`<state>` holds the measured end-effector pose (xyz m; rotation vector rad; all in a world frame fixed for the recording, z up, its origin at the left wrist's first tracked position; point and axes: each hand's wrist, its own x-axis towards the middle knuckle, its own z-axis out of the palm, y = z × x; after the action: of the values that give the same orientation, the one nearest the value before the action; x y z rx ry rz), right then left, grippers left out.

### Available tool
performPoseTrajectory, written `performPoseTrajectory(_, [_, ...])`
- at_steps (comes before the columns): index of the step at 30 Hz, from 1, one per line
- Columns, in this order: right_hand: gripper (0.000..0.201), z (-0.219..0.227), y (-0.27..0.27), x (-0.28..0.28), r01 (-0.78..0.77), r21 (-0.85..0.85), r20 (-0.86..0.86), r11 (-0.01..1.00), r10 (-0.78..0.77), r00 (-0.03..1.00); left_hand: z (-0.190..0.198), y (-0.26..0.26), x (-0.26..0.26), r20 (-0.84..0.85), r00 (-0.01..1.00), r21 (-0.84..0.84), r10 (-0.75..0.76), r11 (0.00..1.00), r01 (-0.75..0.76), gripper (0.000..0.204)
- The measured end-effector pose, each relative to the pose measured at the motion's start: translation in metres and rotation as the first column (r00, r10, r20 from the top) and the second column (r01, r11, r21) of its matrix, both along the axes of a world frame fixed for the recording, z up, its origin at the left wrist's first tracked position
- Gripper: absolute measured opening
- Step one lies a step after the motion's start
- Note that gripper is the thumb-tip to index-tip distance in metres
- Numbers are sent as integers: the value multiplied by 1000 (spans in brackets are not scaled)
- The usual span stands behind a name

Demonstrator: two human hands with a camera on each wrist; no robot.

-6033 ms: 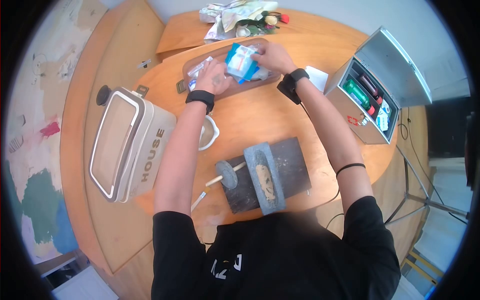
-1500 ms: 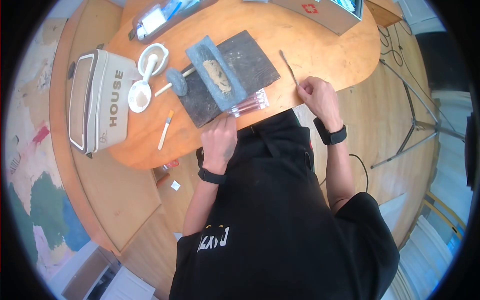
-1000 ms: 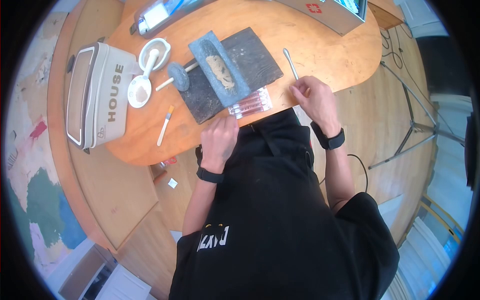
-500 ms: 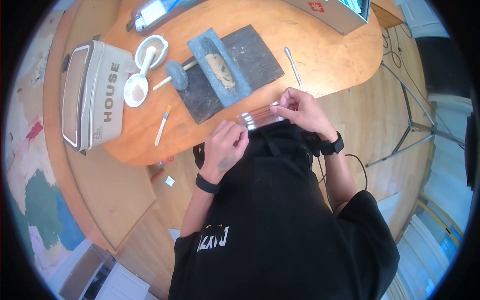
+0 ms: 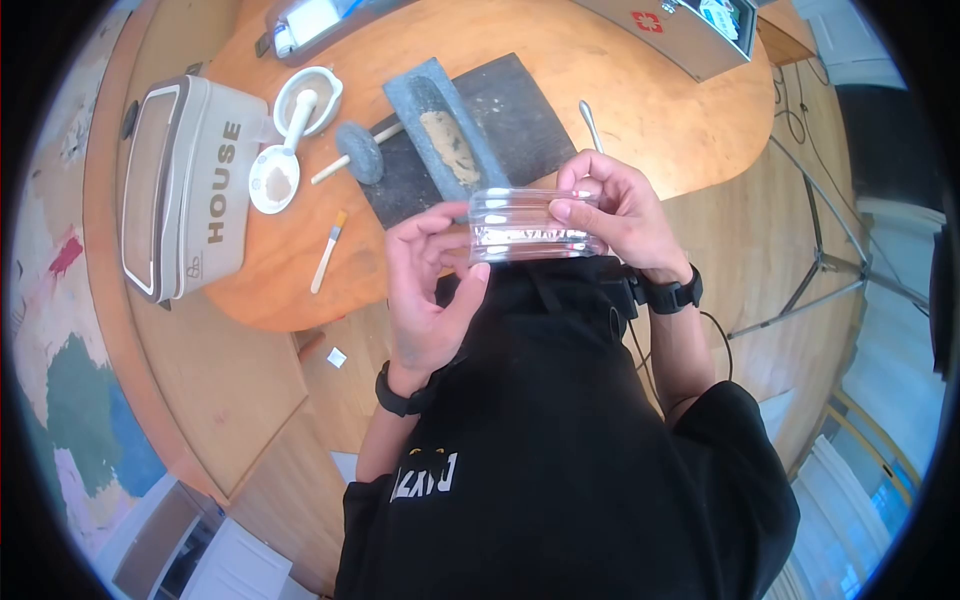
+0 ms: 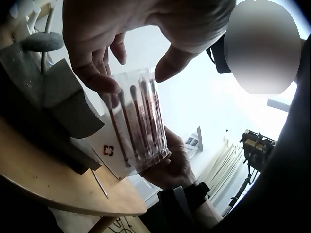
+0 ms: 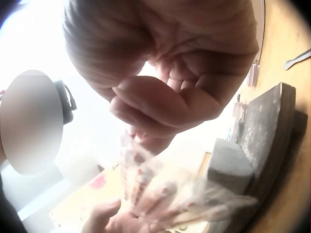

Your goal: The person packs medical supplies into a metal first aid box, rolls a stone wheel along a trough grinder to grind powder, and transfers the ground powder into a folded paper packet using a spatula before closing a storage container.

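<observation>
A clear packet of several reddish-brown swabs is above the table's near edge, its right end pinched between the right hand's thumb and fingers. The left hand is at the packet's left end, thumb and fingers spread apart. In the left wrist view the left hand has its fingertips near the corners of the packet, with the right hand at the far end. Blurred in the right wrist view, the packet lies between the right hand and the left hand.
A stone trough with tan powder rests on a dark board. Left of it are a round stone on a stick, mortar, spoon, brush and HOUSE box. A metal tool and first-aid case are right.
Six seconds ago both hands were at the tray. Since then the packet, seen lying by the board, has been lifted by the right hand, and the left hand's curled fingers have spread.
</observation>
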<state>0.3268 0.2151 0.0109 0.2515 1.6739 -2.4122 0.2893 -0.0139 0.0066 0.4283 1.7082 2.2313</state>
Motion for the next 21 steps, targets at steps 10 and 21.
performPoseTrajectory(10, [11,2,-14,-12,160,46,-153,986,-151,977,7,-18,-3,276,934,2,-226,972,235,13])
performPoseTrajectory(21, [10,1,-9,-14,181,100,-192,978,-159,968,13,-20,-8,301,935,-13,-190,979,203,12])
